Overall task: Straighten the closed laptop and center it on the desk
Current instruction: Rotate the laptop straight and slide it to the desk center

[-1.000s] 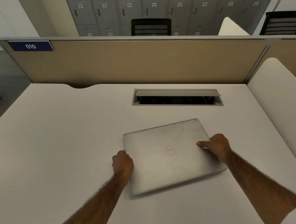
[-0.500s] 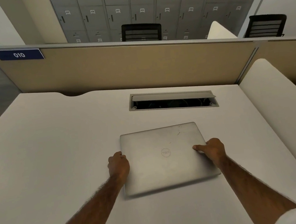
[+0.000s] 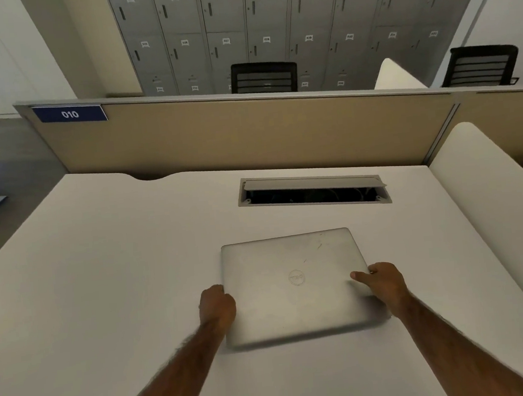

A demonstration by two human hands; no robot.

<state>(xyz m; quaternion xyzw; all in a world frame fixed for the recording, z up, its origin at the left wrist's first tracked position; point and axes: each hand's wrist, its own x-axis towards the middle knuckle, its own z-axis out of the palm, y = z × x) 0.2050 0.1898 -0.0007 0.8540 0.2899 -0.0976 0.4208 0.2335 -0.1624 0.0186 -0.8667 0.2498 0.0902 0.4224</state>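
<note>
Now | left hand (image 3: 217,307), right hand (image 3: 385,285): grip closed on laptop (image 3: 295,285) sides | fingertips hidden underneath

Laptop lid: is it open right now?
No. The silver laptop lies closed and flat on the desk, its logo facing up, with the left hand and right hand gripping its side edges.

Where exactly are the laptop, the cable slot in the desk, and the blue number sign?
laptop (image 3: 296,303): head view, on the bare silver lid below the round logo.
cable slot (image 3: 312,196): head view, on the dark opening under its raised flap.
blue number sign (image 3: 69,114): head view, on the white digits 010.
</note>
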